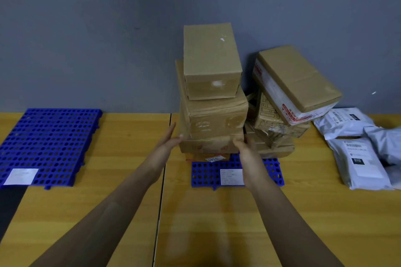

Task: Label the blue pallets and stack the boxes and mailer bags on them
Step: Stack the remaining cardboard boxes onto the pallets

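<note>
**Both hands on the box stack, middle pallet**

I'm pressing my left hand (171, 139) flat, fingers straight, against the left side of the low box (208, 145). My right hand (247, 152) is gripping that box's right front corner, thumb on the front. It's sitting under a big taped box (214, 119) and a smaller top box (211, 60), all on the labelled middle pallet (204, 174). The left pallet (47, 143) is lying further left on the desk (108, 201). Loose boxes (293, 84) are leaning just right of the stack, and the mailer bags (358, 158) are lying far right.
</note>
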